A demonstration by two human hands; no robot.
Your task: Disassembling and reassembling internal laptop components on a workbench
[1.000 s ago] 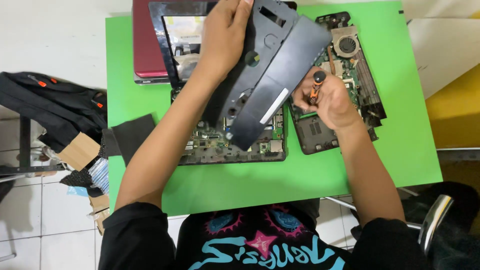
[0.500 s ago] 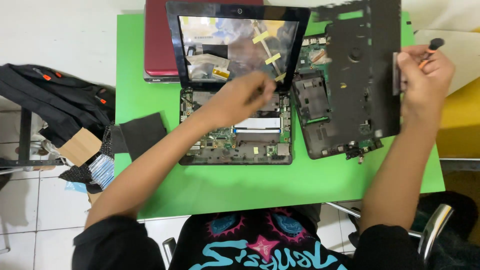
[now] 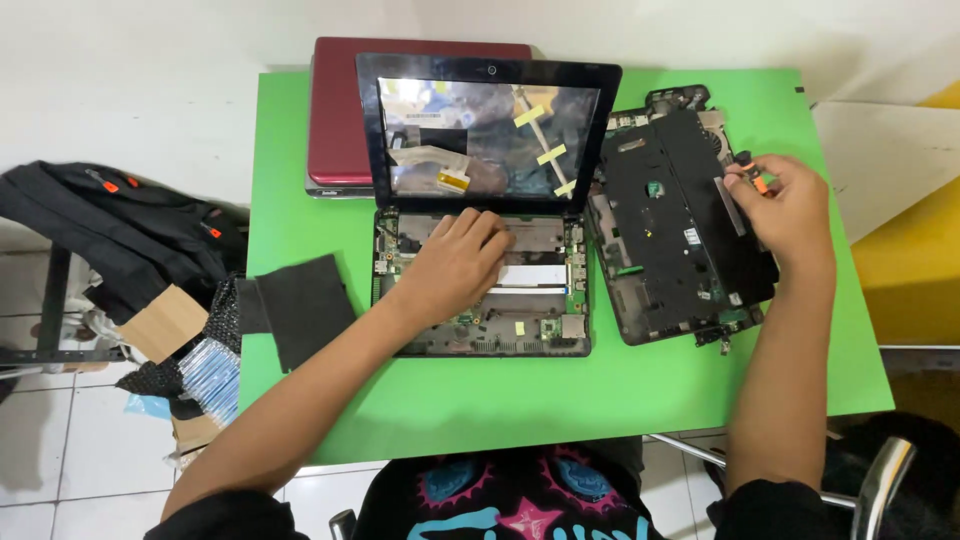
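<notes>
A stripped small laptop (image 3: 480, 300) lies open mid-table, its board bare and its screen frame (image 3: 490, 130) tilted back with yellow tape bits inside. My left hand (image 3: 455, 265) rests flat on the bare board, fingers apart, holding nothing. To the right, a black bottom cover (image 3: 680, 220) lies on a second opened chassis (image 3: 640, 300). My right hand (image 3: 785, 210) sits at the cover's right edge, fingers pinched on a small orange-handled screwdriver (image 3: 760, 184).
A closed dark red laptop (image 3: 340, 110) lies behind the open one on the green table (image 3: 600, 400). A black pad (image 3: 305, 305) sits at the table's left side. A black backpack (image 3: 120, 230), cardboard and clutter are on the floor at left; a chair frame (image 3: 880, 480) stands lower right.
The black cover, held up over the middle laptop a second ago, went to the right and now lies on the right chassis. My left hand came down onto the bare board.
</notes>
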